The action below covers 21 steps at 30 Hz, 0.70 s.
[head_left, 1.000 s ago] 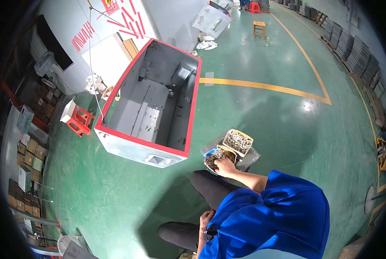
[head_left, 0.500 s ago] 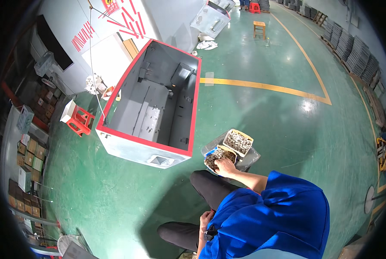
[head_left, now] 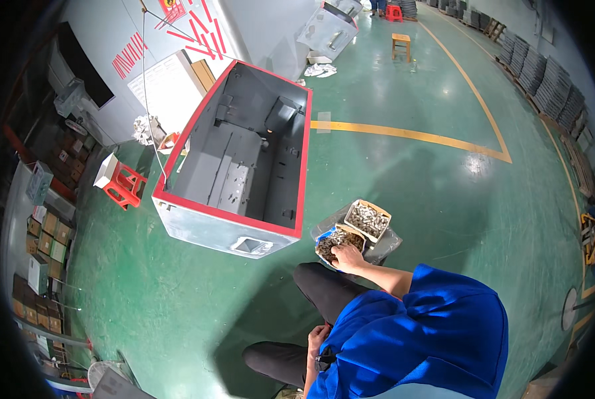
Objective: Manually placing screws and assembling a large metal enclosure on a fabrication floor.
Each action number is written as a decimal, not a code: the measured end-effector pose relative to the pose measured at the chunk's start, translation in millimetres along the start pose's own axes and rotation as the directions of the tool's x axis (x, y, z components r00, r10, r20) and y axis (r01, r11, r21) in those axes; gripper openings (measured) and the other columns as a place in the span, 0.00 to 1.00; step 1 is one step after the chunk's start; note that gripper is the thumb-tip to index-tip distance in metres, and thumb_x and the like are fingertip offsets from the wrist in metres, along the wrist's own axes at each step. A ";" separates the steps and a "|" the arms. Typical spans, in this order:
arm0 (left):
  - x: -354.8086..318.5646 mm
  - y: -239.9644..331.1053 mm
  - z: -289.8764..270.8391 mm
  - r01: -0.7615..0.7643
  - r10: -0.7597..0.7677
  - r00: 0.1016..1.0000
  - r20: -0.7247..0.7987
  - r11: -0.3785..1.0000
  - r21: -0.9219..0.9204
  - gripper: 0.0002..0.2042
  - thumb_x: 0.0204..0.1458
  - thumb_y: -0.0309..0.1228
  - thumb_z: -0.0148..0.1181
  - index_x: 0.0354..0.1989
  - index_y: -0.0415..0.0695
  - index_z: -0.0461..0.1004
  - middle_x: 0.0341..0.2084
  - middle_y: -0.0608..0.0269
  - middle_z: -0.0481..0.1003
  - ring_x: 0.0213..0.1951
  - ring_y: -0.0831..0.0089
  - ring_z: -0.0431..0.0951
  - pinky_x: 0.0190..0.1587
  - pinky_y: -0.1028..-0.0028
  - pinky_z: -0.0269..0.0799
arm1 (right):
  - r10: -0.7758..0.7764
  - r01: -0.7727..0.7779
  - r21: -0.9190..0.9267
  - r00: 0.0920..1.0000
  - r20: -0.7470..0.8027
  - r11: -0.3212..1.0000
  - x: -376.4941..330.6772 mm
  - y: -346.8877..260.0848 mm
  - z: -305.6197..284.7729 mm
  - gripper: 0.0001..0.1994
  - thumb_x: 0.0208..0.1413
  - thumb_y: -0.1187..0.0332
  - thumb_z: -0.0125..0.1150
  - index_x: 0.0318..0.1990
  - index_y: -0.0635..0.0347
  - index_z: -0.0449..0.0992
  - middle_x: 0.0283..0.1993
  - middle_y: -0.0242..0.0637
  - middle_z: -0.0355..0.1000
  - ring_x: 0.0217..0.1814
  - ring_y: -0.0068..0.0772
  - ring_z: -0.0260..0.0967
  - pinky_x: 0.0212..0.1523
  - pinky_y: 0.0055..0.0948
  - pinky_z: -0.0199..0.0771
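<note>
My right hand (head_left: pixel 347 257) reaches into a blue-edged box of small dark metal pieces (head_left: pixel 337 242), fingers bent down among them; what they pinch, if anything, is hidden. Right beside it stands a second box with paler small metal pieces (head_left: pixel 368 220). My left hand (head_left: pixel 318 338) rests near my lap with its fingers curled; I cannot make out anything in it. Ahead to the left is a large open grey metal cabinet (head_left: pixel 227 159) with a red rim, its inside bare grey with small fittings and holes. Thin cables (head_left: pixel 146 100) run down to its rim corners.
Both boxes sit on a grey support (head_left: pixel 385 247) by my knee. A red stool (head_left: pixel 122 186) stands left of the cabinet, a wooden stool (head_left: pixel 401 46) far ahead. Shelves of cartons (head_left: pixel 51 236) line the left; stacked grey panels (head_left: pixel 543 76) line the right wall.
The cabinet and its cables have shifted slightly to the right. My right hand stays in the box of dark pieces, and my left hand has not visibly moved.
</note>
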<state>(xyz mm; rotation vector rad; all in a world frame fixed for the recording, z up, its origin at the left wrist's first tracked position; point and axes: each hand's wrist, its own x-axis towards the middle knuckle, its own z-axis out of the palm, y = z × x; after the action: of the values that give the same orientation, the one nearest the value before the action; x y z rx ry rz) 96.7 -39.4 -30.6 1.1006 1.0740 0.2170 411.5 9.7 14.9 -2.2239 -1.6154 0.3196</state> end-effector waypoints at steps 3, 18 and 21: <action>0.1 -1.3 0.1 -0.014 0.014 1.000 -0.003 1.000 -0.002 0.12 0.54 0.34 0.60 0.37 0.35 0.76 0.26 0.69 0.74 0.28 0.84 0.70 0.31 0.83 0.66 | -0.004 0.004 -0.014 1.000 0.006 1.000 0.0 0.5 1.4 0.17 0.45 0.59 0.62 0.39 0.60 0.71 0.41 0.44 0.74 0.50 0.42 0.69 0.51 0.41 0.66; 5.7 -11.3 -2.1 -0.030 0.030 1.000 -0.001 0.999 -0.012 0.13 0.54 0.33 0.60 0.38 0.34 0.75 0.27 0.67 0.75 0.28 0.83 0.72 0.32 0.83 0.67 | -0.004 0.004 0.011 1.000 -0.015 1.000 -1.4 1.5 4.0 0.16 0.44 0.60 0.63 0.37 0.59 0.71 0.40 0.44 0.74 0.50 0.43 0.69 0.53 0.41 0.65; 7.0 -12.2 -2.5 -0.041 0.041 0.999 -0.004 0.999 0.015 0.13 0.54 0.34 0.60 0.38 0.34 0.75 0.27 0.66 0.76 0.29 0.83 0.72 0.33 0.83 0.68 | -0.006 0.006 0.003 1.000 -0.020 1.000 -0.2 1.8 4.9 0.16 0.44 0.60 0.63 0.37 0.59 0.71 0.40 0.45 0.74 0.50 0.43 0.69 0.54 0.41 0.65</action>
<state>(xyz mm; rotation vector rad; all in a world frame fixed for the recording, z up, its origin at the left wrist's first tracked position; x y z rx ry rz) 94.2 -39.4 -44.7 1.1372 1.0585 0.2443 411.0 9.8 9.8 -2.2128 -1.6103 0.2971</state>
